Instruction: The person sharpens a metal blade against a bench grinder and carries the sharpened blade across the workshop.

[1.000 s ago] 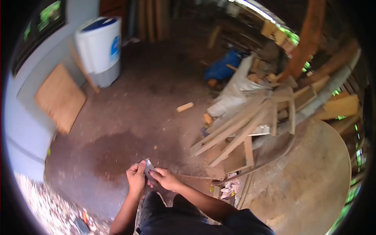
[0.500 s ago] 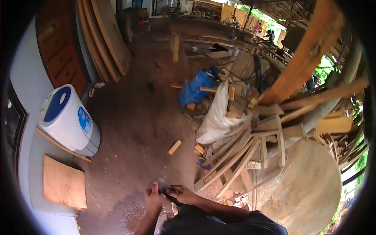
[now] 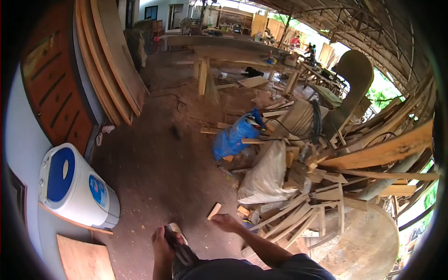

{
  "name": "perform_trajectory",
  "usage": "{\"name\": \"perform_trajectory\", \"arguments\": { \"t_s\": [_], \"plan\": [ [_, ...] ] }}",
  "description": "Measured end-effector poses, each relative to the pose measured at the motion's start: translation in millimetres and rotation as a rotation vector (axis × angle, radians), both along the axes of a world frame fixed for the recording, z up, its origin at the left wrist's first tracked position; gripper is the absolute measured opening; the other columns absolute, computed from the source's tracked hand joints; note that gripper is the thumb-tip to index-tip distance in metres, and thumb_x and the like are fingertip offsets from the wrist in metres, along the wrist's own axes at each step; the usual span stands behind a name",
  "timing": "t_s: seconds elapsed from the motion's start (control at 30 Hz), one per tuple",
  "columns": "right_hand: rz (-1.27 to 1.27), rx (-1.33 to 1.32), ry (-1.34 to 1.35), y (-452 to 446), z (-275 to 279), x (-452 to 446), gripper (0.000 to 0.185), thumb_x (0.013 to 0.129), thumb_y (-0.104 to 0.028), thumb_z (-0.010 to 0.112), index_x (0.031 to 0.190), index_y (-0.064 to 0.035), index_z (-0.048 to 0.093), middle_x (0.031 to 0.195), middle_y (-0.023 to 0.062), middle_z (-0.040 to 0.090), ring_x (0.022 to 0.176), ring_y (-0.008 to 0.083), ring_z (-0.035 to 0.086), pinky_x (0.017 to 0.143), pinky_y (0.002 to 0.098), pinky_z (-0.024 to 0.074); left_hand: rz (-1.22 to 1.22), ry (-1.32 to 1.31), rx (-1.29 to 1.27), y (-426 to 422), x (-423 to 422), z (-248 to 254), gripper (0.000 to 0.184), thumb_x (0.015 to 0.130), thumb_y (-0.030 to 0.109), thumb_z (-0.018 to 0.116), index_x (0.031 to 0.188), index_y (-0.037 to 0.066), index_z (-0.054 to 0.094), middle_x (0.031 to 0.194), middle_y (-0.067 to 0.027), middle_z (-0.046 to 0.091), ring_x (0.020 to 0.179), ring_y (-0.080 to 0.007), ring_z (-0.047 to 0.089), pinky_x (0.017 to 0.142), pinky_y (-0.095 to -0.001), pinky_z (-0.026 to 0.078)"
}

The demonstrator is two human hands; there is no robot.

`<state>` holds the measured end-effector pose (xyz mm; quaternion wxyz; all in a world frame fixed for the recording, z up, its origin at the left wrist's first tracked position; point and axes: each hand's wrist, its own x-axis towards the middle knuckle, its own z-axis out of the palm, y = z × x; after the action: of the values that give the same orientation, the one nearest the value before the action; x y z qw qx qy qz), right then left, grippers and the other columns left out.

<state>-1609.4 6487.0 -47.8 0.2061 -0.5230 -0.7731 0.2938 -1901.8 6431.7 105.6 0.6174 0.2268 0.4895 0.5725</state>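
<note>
My left hand [image 3: 163, 246] is low in the view, its fingers closed around a small flat dark piece [image 3: 170, 235] whose kind I cannot make out. Out to the right, my right hand [image 3: 226, 222] has curled fingers; whatever they may hold is hidden. Just beyond its fingertips, a small wood block [image 3: 214, 211] lies on the floor. The two hands are apart. A foot [image 3: 178, 232] shows beside the left hand.
At left stand a white and blue washing machine [image 3: 77, 179] and a plywood sheet [image 3: 86, 259]. Scrap wood [image 3: 298, 219], a white sack [image 3: 266, 179] and a blue bag [image 3: 235, 137] are piled at right. A workbench [image 3: 233, 56] stands ahead; people [image 3: 309, 50] are far off.
Both hands were together at a small grey flat piece. My right hand has moved away rightward, and my left has shifted left and down. The view has tilted up.
</note>
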Motion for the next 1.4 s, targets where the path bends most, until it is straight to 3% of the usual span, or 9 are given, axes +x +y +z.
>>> {"name": "perform_trajectory", "arguments": {
  "t_s": [0.13, 0.17, 0.27, 0.63, 0.87, 1.1, 1.2, 1.3, 1.4],
  "plan": [
    [-0.311, -0.218, -0.401, 54.9, -198.0, 91.4, 0.044, 0.099, -0.048, 0.049, 0.099, -0.0079, 0.067, 0.096, 0.0195, 0.069, 0.092, 0.0373, 0.069, 0.076, 0.0482, 0.0551, -0.171, -0.253, -0.142, 107.2, -65.1, -12.8, 0.031, 0.102, 0.038, 0.049, 0.094, 0.009, 0.055, 0.075, -0.0142, 0.063, 0.066, -0.0298, 0.062, 0.062, -0.0446, 0.053],
    [0.092, -0.408, -0.812, 59.8, -204.1, 115.3, 0.052, 0.090, -0.052, 0.059, 0.108, -0.0047, 0.070, 0.105, 0.0249, 0.070, 0.101, 0.0378, 0.069, 0.086, 0.0533, 0.0534, -0.156, -0.237, -0.141, 133.1, -78.5, -5.6, 0.032, 0.102, 0.039, 0.049, 0.094, 0.008, 0.055, 0.074, -0.0146, 0.062, 0.066, -0.0298, 0.062, 0.062, -0.0449, 0.053],
    [-0.706, -1.044, -0.360, 44.3, -123.5, 112.1, 0.028, 0.089, -0.030, 0.067, 0.106, -0.0080, 0.069, 0.066, 0.0090, 0.064, 0.050, 0.0205, 0.062, 0.044, 0.0344, 0.0512, -0.170, -0.261, -0.156, 224.7, -116.8, 23.9, 0.035, 0.102, 0.041, 0.049, 0.096, 0.007, 0.057, 0.076, -0.0147, 0.062, 0.067, -0.0298, 0.062, 0.064, -0.0466, 0.053],
    [-0.844, -1.281, -0.024, 263.9, -109.8, -24.1, 0.048, 0.100, -0.048, 0.053, 0.103, -0.0032, 0.069, 0.097, 0.0101, 0.076, 0.080, 0.0216, 0.075, 0.067, 0.0395, 0.0605, -0.426, -0.223, -0.143, 573.9, -157.0, 2.2, 0.032, 0.103, 0.038, 0.047, 0.095, 0.009, 0.055, 0.077, -0.0133, 0.062, 0.067, -0.0288, 0.060, 0.064, -0.0458, 0.049],
    [-0.632, -1.217, -0.216, 580.4, -160.9, -39.3, 0.050, 0.100, -0.048, 0.052, 0.093, -0.0049, 0.075, 0.082, 0.0102, 0.073, 0.064, 0.0210, 0.069, 0.060, 0.0404, 0.0564, -0.246, -0.263, -0.154, 809.9, -167.1, 42.3, 0.033, 0.103, 0.037, 0.047, 0.089, 0.008, 0.050, 0.069, -0.0125, 0.058, 0.057, -0.0259, 0.057, 0.057, -0.0431, 0.048],
    [0.302, 0.090, -0.840, 950.5, -143.9, -88.2, 0.021, 0.092, -0.028, 0.061, 0.103, -0.0102, 0.064, 0.075, 0.0061, 0.066, 0.070, 0.0249, 0.069, 0.064, 0.0411, 0.0557, -0.038, -0.249, -0.186, 1017.2, -231.8, 24.9, 0.037, 0.102, 0.045, 0.049, 0.086, 0.011, 0.048, 0.065, -0.0085, 0.053, 0.053, -0.0229, 0.052, 0.053, -0.0399, 0.045],
    [-0.273, -0.543, -0.137, 1080.2, -164.6, -122.5, 0.023, 0.092, -0.032, 0.062, 0.099, -0.0099, 0.065, 0.076, 0.0049, 0.067, 0.070, 0.0237, 0.070, 0.064, 0.0407, 0.0560, 0.035, -0.241, -0.226, 1113.4, -260.3, 16.9, 0.038, 0.101, 0.047, 0.051, 0.085, 0.012, 0.048, 0.064, -0.0069, 0.052, 0.051, -0.0213, 0.050, 0.052, -0.0384, 0.045],
    [0.347, -0.085, -0.874, 1155.9, -154.1, -147.0, 0.024, 0.095, -0.030, 0.059, 0.104, -0.0098, 0.068, 0.085, 0.0054, 0.071, 0.069, 0.0209, 0.069, 0.057, 0.0381, 0.0553, 0.048, -0.192, -0.178, 1229.0, -284.1, 25.9, 0.038, 0.100, 0.048, 0.053, 0.084, 0.013, 0.048, 0.063, -0.0057, 0.051, 0.050, -0.0197, 0.048, 0.052, -0.0374, 0.045],
    [-0.017, -0.536, -0.522, 1203.3, -153.4, -150.7, 0.025, 0.096, -0.031, 0.057, 0.108, -0.0112, 0.068, 0.084, 0.0059, 0.070, 0.067, 0.0202, 0.068, 0.056, 0.0387, 0.0545, 0.009, -0.238, -0.188, 1348.2, -299.8, 42.5, 0.039, 0.100, 0.049, 0.053, 0.083, 0.014, 0.048, 0.061, -0.0051, 0.050, 0.047, -0.0189, 0.047, 0.050, -0.0370, 0.044]
  ]
}}
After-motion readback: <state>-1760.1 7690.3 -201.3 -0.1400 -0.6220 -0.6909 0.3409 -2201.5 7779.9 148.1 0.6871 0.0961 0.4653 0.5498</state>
